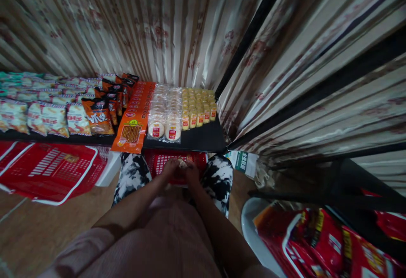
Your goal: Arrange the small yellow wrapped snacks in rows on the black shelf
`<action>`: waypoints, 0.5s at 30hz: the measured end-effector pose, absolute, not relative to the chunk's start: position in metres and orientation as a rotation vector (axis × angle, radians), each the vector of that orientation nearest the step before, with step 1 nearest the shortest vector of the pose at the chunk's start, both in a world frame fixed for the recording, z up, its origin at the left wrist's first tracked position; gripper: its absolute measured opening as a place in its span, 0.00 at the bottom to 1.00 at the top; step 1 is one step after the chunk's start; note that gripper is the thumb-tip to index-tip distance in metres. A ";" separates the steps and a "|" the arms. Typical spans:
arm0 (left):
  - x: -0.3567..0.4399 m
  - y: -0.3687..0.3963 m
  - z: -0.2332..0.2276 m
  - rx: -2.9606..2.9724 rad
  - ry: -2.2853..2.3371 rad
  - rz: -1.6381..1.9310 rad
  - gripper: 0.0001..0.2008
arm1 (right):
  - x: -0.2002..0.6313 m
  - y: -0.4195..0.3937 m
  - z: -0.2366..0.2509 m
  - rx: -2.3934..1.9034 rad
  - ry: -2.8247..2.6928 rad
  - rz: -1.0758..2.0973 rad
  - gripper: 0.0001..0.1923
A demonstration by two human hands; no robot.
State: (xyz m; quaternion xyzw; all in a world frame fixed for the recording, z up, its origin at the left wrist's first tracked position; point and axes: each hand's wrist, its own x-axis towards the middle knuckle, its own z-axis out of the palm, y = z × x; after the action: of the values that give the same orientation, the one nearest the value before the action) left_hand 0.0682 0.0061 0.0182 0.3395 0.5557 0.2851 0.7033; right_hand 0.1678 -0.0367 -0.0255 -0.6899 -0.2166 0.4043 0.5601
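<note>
My left hand (171, 168) and my right hand (191, 173) come together low in the middle, between the knees. The fingers of both are closed around a small, pale, crinkled thing (182, 163), too dim and small to name. Just below them is a red plastic basket (161, 158) with slotted walls, partly under the shelf edge. On the black shelf (203, 139) beyond the hands lie rows of round white crackers in clear wrap (173, 130), small yellow packaged rolls (199, 119), and flat orange snack packets (130, 136).
Farther left on the shelf stand white chip bags (47, 117) and orange-black bags (98, 115). Another red basket (66, 172) with white handles is below left. At lower right, a pale tub (250, 218) holds red packages (330, 235). Curtains (177, 28) and black poles (253, 28) border the shelf.
</note>
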 end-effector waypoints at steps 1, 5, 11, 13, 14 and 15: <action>0.067 0.005 0.021 0.760 1.217 0.629 0.03 | 0.169 -0.039 -0.022 -1.609 -0.501 0.987 0.15; 0.064 0.000 0.034 0.787 1.156 0.609 0.05 | 0.175 -0.045 -0.005 -1.553 -0.459 1.084 0.17; 0.066 -0.004 0.051 0.814 1.134 0.656 0.04 | 0.186 -0.052 0.019 -1.535 -0.385 1.066 0.22; 0.067 -0.004 0.057 0.805 1.134 0.657 0.04 | 0.187 -0.055 0.028 -1.518 -0.373 1.083 0.23; 0.069 -0.004 0.060 0.799 1.135 0.650 0.04 | 0.188 -0.057 0.033 -1.508 -0.370 1.094 0.23; 0.070 -0.003 0.063 0.793 1.135 0.645 0.04 | 0.188 -0.058 0.038 -1.495 -0.363 1.106 0.22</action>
State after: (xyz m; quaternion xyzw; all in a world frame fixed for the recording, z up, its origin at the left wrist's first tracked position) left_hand 0.0699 -0.0034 0.0630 0.3592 0.5141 0.2920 0.7221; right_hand 0.1882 -0.0583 0.0383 -0.6407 -0.1557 0.4740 0.5836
